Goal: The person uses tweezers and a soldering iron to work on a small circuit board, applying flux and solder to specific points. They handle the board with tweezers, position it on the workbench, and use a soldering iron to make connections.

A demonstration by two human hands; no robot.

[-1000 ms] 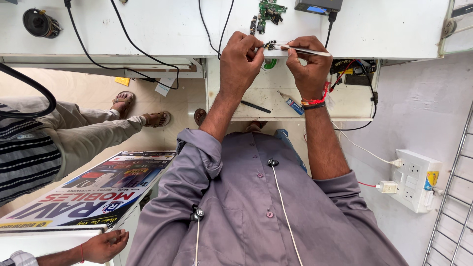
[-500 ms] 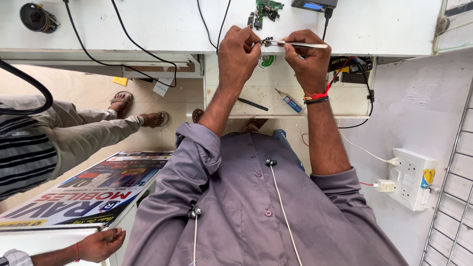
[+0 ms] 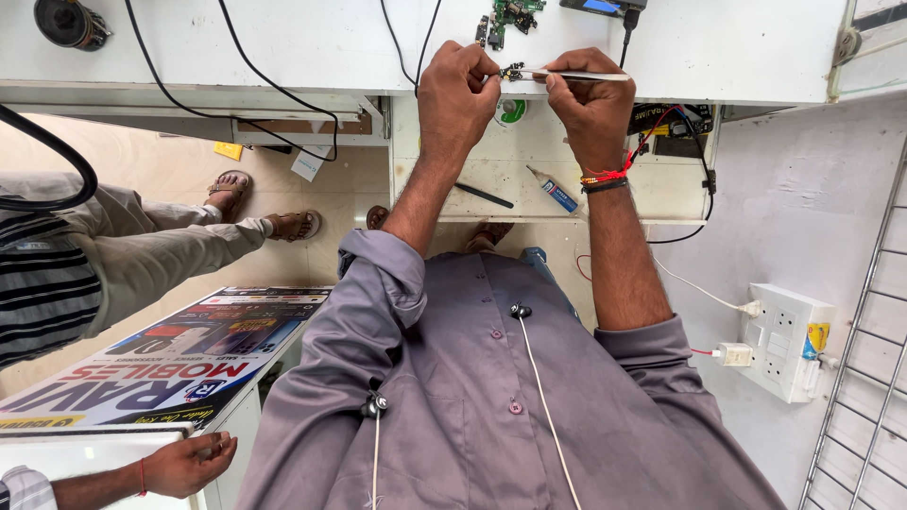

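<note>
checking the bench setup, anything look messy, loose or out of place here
Nothing looks spilled or broken. Black cables trail loosely across the white bench. A bare green circuit board lies near its far edge, and a small glue tube lies loose on the lower shelf.

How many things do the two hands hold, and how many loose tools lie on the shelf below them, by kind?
Small dark part, in left hand: 1
Tweezers, in right hand: 1
Glue tube on shelf: 1
Black tool on shelf: 1
Solder reel on shelf: 1
Total: 5

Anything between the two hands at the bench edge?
Head view: a small dark component sits between left hand and right hand, met by the tweezers.
</note>
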